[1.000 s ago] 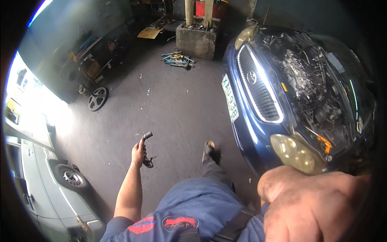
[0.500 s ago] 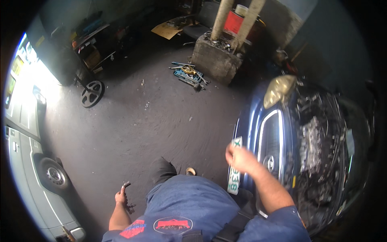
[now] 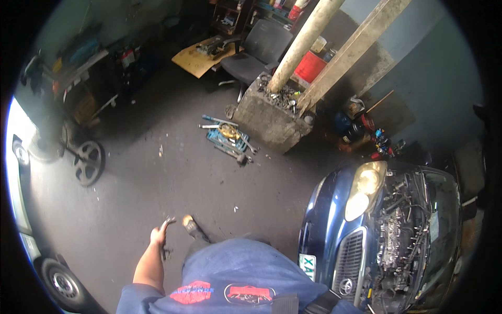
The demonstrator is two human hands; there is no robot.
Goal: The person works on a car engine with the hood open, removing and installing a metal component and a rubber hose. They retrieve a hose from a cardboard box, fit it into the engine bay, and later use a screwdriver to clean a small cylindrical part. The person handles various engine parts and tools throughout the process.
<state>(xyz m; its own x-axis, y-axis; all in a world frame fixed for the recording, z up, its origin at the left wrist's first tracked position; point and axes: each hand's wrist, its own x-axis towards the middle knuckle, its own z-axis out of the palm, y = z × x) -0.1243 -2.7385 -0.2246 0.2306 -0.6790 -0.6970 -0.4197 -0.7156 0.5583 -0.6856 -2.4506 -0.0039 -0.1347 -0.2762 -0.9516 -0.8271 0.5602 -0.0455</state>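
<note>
My left hand [image 3: 158, 236] hangs low to the left of my body, above the floor, with its fingers closed. A small metal tool [image 3: 169, 222] sticks out past the fingers, and a dark part shows below the hand; its exact kind I cannot make out. My right hand is out of view. To my right stands a blue car [image 3: 320, 220] with its engine bay [image 3: 392, 240] exposed. Ahead on the floor lies a teal tool tray [image 3: 241, 142], with several wrenches and other hand tools on and around it.
Behind the tools, a concrete block [image 3: 266, 118] carries two slanting posts [image 3: 306, 44]. Near it are a black office chair [image 3: 256, 47], a cardboard sheet [image 3: 194, 58] and a red container [image 3: 309, 67]. A spoked wheel [image 3: 89, 163] stands at left; another vehicle's tyre [image 3: 64, 282] is at lower left.
My view has shifted forward, bringing the tools, block and chair closer. My right hand, formerly over the car's front, has left the picture. My left hand still holds the tool.
</note>
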